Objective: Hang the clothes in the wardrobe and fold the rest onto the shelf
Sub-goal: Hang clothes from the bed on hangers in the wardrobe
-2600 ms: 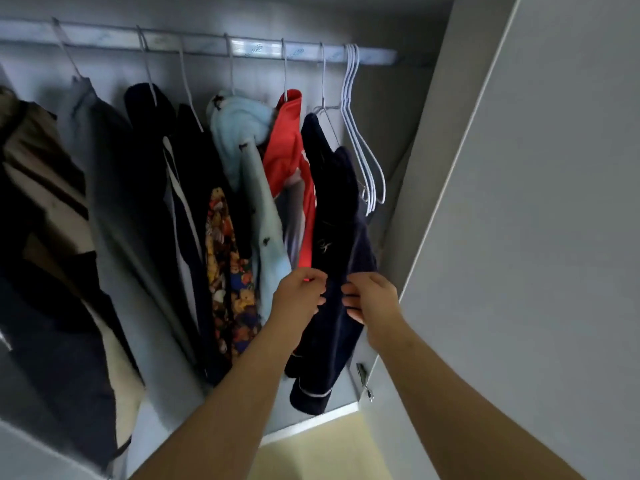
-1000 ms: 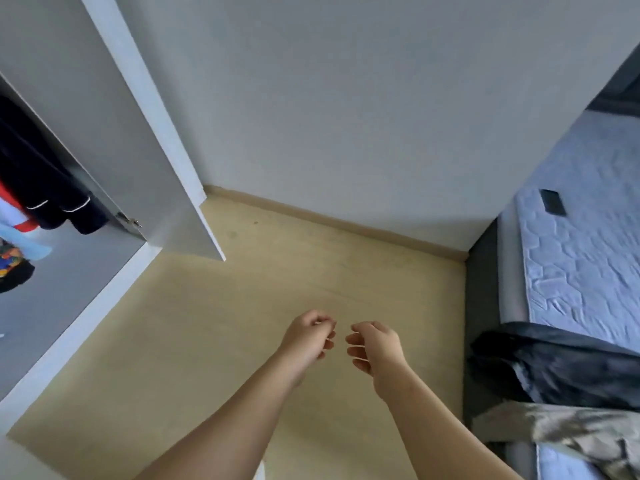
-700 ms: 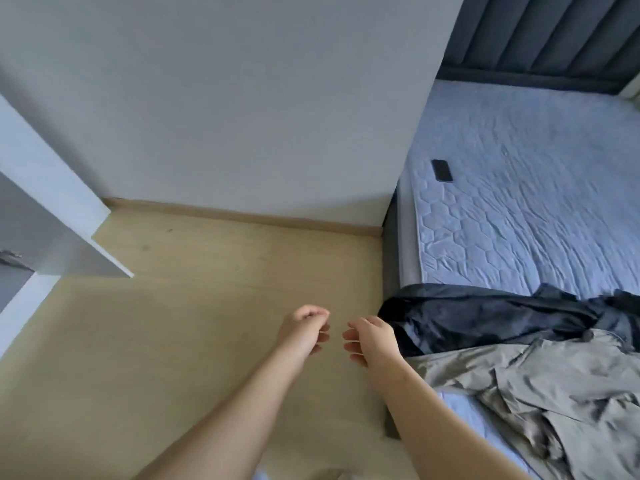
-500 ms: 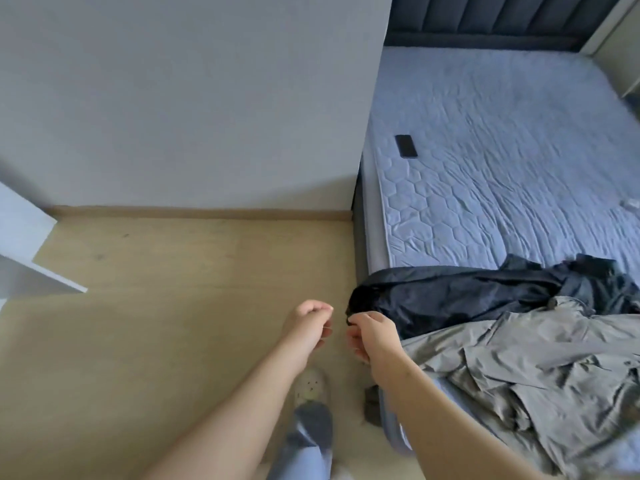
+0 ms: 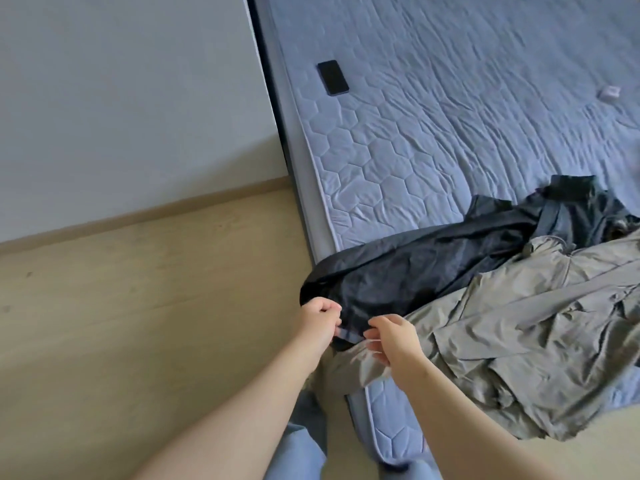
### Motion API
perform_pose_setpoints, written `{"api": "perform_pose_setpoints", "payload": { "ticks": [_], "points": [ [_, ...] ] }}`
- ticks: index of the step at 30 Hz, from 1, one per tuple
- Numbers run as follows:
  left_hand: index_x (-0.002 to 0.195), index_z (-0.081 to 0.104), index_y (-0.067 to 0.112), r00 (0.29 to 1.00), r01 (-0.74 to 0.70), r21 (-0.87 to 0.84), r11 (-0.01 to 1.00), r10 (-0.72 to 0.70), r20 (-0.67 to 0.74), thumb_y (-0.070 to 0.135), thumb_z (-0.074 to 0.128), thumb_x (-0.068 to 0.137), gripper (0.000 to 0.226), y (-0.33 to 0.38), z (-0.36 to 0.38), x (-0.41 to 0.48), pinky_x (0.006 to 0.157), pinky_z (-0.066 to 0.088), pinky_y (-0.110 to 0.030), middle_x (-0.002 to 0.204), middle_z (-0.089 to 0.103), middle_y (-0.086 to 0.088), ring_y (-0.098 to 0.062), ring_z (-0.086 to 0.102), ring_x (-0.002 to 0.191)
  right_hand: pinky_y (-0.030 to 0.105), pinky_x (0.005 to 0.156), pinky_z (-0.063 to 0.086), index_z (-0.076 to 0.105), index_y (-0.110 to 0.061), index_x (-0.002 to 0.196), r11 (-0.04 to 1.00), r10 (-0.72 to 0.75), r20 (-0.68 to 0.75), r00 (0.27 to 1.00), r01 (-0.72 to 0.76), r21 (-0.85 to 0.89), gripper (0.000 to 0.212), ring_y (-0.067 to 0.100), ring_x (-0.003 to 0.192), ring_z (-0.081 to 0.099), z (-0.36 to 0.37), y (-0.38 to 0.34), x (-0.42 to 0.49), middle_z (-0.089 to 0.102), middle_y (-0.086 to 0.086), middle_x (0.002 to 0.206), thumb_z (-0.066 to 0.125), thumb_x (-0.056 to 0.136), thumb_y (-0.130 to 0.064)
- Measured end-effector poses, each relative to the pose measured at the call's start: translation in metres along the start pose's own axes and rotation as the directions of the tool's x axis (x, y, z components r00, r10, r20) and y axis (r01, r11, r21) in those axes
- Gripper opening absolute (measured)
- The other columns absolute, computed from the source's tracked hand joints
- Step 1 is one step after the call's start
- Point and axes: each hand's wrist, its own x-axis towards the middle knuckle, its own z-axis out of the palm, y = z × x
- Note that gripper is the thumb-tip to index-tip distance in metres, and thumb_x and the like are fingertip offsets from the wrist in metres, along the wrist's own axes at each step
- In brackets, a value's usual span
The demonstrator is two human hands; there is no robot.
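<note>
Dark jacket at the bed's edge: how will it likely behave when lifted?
Probably floppy: the dark jacket lies crumpled and drapes over the edge of the bed. Likely light and somewhat slippery, judging by its thin, sheened fabric. It may drag the grey-green jacket, which overlaps it.

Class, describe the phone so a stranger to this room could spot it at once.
Find the bed, its blue quilted cover filling the upper right. Near its left edge, beside the pale wall, lies the phone. It is flat, black and rectangular, lying alone, well apart from the crumpled dark jacket and grey garment.
</note>
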Motion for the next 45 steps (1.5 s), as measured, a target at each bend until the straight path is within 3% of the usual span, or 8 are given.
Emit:
{"api": "perform_pose_setpoints", "payload": {
  "ticks": [12, 16, 21, 27, 30, 33, 37, 45],
  "points": [
    [0.092, 0.059, 0.032, 0.994, -0.110, 0.420, 0.901, 0.107, 0.030, 0.018, 0.044, 0.092, 0.021, -0.035, 0.198, 0.085, 0.065, 0.039, -0.019, 0.105, 0.057, 0.011, -0.005, 0.050, 0.086, 0.025, 0.050, 0.039, 0.055, -0.010, 0.083, 0.987, 0.105, -0.042, 0.994, -0.109, -0.115, 0.012, 0.019, 0.056, 0.048, -0.153, 0.018, 0.158, 0.052, 0.004, 0.068, 0.045, 0.090, -0.009],
    [0.135, 0.039, 0.039, 0.954, -0.294, 0.601, 0.743, 0.188, 0.235, 0.010, 0.047, 0.090, 0.055, -0.063, 0.259, 0.111, 0.106, 0.028, -0.029, 0.150, 0.021, 0.006, -0.015, 0.028, 0.133, 0.044, 0.098, 0.036, 0.039, -0.028, 0.134, 0.927, -0.016, -0.331, 0.943, -0.110, -0.358, 0.047, 0.032, 0.115, 0.044, -0.208, 0.042, 0.215, 0.040, 0.008, 0.132, 0.047, 0.088, -0.026],
    [0.144, 0.006, 0.044, 0.970, -0.233, 0.748, 0.621, 0.099, 0.220, 0.036, 0.051, 0.089, 0.072, -0.086, 0.294, 0.135, 0.112, 0.020, -0.043, 0.154, -0.001, 0.015, -0.017, 0.005, 0.141, 0.049, 0.106, 0.025, 0.014, -0.035, 0.146, 0.900, 0.021, -0.490, 0.872, -0.230, -0.371, 0.082, 0.038, 0.132, 0.023, -0.258, 0.066, 0.276, 0.008, 0.005, 0.154, 0.061, 0.081, -0.050],
    [0.142, 0.018, 0.045, 0.971, -0.240, 0.746, 0.621, 0.174, 0.167, 0.036, 0.049, 0.090, 0.061, -0.100, 0.300, 0.142, 0.105, 0.026, -0.036, 0.149, 0.016, 0.014, -0.018, 0.018, 0.135, 0.036, 0.087, 0.044, 0.052, -0.016, 0.109, 0.961, -0.045, -0.440, 0.897, -0.081, -0.263, 0.031, 0.034, 0.103, 0.051, -0.277, 0.092, 0.318, 0.052, 0.017, 0.117, 0.060, 0.080, -0.010],
    [0.142, 0.027, 0.038, 0.980, -0.200, 0.593, 0.780, 0.154, 0.128, 0.038, 0.051, 0.091, 0.056, -0.095, 0.292, 0.135, 0.106, 0.029, -0.034, 0.146, 0.027, 0.011, -0.018, 0.026, 0.134, 0.028, 0.056, 0.038, 0.057, -0.015, 0.067, 0.998, 0.033, -0.320, 0.947, -0.050, -0.044, 0.017, 0.021, 0.068, 0.049, -0.252, 0.079, 0.305, 0.056, 0.008, 0.069, 0.060, 0.078, -0.002],
    [0.139, 0.036, 0.035, 1.000, -0.024, 0.316, 0.948, 0.029, -0.009, 0.047, 0.048, 0.091, 0.050, -0.080, 0.285, 0.123, 0.110, 0.030, -0.039, 0.147, 0.029, 0.008, -0.018, 0.030, 0.134, 0.021, 0.048, 0.034, 0.059, -0.016, 0.055, 0.999, 0.005, 0.114, 0.993, -0.010, 0.048, 0.031, 0.015, 0.050, 0.045, -0.208, 0.065, 0.258, 0.053, 0.001, 0.049, 0.056, 0.073, 0.010],
    [0.073, 0.073, 0.025, 0.973, 0.165, -0.178, 0.970, -0.130, 0.190, 0.039, 0.046, 0.095, 0.038, -0.054, 0.254, 0.114, 0.062, 0.052, -0.013, 0.078, 0.070, 0.005, -0.003, 0.067, 0.069, 0.012, 0.044, 0.038, 0.058, -0.019, 0.040, 0.993, 0.053, 0.652, 0.756, 0.029, -0.114, 0.043, 0.007, 0.042, 0.051, -0.159, 0.066, 0.190, 0.055, -0.005, 0.043, 0.047, 0.067, 0.014],
    [0.118, 0.059, 0.023, 0.980, 0.166, 0.132, 0.977, -0.179, 0.092, 0.021, 0.057, 0.090, 0.028, -0.070, 0.245, 0.119, 0.053, 0.038, -0.019, 0.091, 0.066, 0.005, -0.008, 0.049, 0.067, 0.012, 0.040, 0.033, 0.059, -0.016, 0.060, 0.974, 0.149, 0.525, 0.838, -0.031, -0.226, 0.032, 0.009, 0.051, 0.044, -0.206, 0.083, 0.196, 0.051, -0.005, 0.054, 0.047, 0.083, 0.002]
  ]
}}
